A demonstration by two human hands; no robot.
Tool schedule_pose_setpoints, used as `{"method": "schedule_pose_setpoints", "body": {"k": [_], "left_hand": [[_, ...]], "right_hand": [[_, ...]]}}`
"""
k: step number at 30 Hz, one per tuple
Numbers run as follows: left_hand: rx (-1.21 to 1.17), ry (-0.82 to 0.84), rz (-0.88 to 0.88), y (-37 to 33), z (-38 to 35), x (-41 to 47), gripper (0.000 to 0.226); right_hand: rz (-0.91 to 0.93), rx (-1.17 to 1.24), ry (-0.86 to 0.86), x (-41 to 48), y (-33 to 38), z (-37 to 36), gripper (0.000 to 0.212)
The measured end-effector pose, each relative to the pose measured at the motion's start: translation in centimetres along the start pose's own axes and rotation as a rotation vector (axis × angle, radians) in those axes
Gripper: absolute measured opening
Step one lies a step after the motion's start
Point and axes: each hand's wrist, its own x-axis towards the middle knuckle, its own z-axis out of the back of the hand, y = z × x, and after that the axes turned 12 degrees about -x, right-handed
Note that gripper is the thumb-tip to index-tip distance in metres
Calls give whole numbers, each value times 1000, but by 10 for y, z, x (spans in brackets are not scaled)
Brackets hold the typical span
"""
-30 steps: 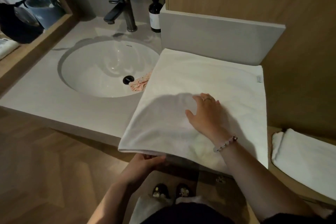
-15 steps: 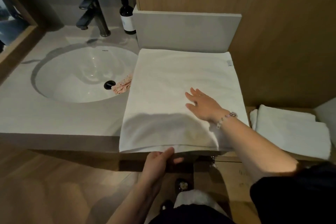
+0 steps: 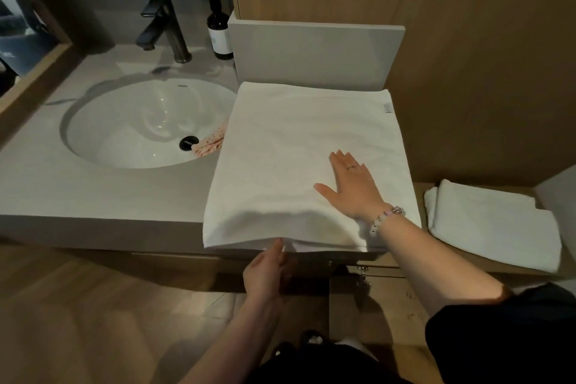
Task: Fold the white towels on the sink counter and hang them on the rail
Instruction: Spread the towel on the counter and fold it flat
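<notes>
A large white towel (image 3: 296, 140) lies folded flat on the right end of the sink counter (image 3: 93, 190), its near edge hanging slightly over the front. My right hand (image 3: 352, 184) rests flat on its near right part, fingers straight. My left hand (image 3: 268, 268) is at the towel's front edge, below the counter lip, fingers touching the underside of the edge; whether it pinches the cloth is hidden. A second folded white towel (image 3: 492, 224) lies on the lower wooden shelf at the right. No rail is in view.
A round white basin (image 3: 137, 125) holds a small pink cloth (image 3: 210, 145) near the drain. A black tap (image 3: 162, 28) and a dark soap bottle (image 3: 219, 31) stand behind it. A grey upstand (image 3: 314, 53) and wooden wall back the towel.
My right hand has slid from the towel's middle toward its near right part and flattened. My left hand stayed at the front edge. My view shifted right and up.
</notes>
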Motion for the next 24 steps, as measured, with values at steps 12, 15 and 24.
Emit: {"method": "schedule_pose_setpoints", "body": {"k": [12, 15, 24], "left_hand": [[9, -87, -10, 6, -10, -5, 10], [-28, -62, 0, 6, -5, -1, 12], [92, -32, -59, 2, -11, 9, 17]], "right_hand": [[-9, -13, 67, 0, -4, -7, 90], [-10, -21, 68, -1, -4, -9, 90], [-37, -23, 54, 0, -2, -10, 89]]}}
